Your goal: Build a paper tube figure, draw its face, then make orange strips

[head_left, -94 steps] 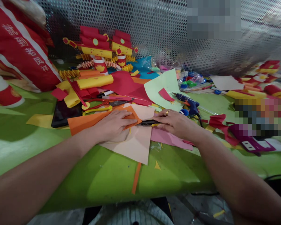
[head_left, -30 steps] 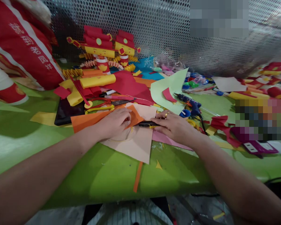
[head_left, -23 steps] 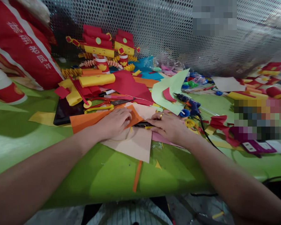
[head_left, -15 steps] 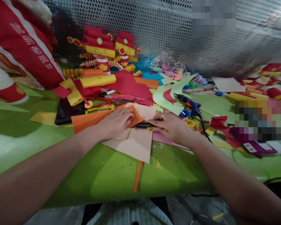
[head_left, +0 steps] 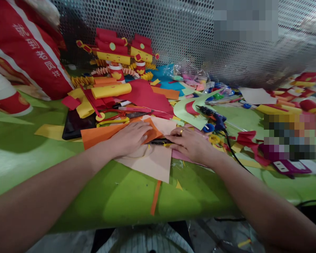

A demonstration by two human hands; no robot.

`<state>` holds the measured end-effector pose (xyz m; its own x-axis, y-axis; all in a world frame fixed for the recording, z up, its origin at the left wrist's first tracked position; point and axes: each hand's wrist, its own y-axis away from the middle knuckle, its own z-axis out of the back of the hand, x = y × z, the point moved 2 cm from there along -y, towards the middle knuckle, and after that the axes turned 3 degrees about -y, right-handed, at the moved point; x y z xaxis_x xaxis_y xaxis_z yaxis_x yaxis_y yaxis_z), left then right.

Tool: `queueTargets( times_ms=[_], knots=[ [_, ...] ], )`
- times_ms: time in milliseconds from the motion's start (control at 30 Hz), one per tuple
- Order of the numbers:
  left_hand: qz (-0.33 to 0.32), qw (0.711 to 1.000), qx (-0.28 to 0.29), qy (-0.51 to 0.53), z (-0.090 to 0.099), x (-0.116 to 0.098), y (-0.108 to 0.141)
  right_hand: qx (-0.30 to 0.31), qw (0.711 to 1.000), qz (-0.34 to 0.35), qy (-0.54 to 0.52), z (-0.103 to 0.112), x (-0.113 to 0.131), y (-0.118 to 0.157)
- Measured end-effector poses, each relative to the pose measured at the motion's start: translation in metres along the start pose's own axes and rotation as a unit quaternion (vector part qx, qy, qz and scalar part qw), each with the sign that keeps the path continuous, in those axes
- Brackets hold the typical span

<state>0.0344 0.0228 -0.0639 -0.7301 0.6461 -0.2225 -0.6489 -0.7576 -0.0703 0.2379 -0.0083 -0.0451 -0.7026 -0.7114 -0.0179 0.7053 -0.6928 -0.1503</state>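
Pressing on orange paper (head_left: pixel 97 136) in middle of frame with left hand (head_left: pixel 130 139), fingers loosely apart. Pinching thin black tool (head_left: pixel 158 141) with right hand (head_left: pixel 191 143), over pale pink sheet (head_left: pixel 155 165). Seemingly working along orange paper's edge; calls for steady hold.

A flat orange paper sheet (head_left: pixel 95 136) lies partly over a pale pink paper sheet (head_left: pixel 156 163). A thin black tool (head_left: pixel 159 141) is just by the orange tip.

Pretty clearly a papercraft workspace, home or workshop I can't tell. The green table (head_left: pixel 116 203) is littered with coloured paper (head_left: pixel 98 137), plus scissors (head_left: pixel 137 114) and a corded glue gun (head_left: pixel 219 121), and paper figures (head_left: pixel 112 47) stand by a perforated metal panel (head_left: pixel 173 38).
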Motion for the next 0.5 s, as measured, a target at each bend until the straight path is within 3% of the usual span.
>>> queueTargets(
  times_ms=[500],
  knots=[
    [0.002, 1.0, 0.015, -0.007, 0.0047, -0.0028, 0.0003, 0.007, 1.0, 0.009, -0.026, -0.0013, 0.007, -0.0041]
  ],
)
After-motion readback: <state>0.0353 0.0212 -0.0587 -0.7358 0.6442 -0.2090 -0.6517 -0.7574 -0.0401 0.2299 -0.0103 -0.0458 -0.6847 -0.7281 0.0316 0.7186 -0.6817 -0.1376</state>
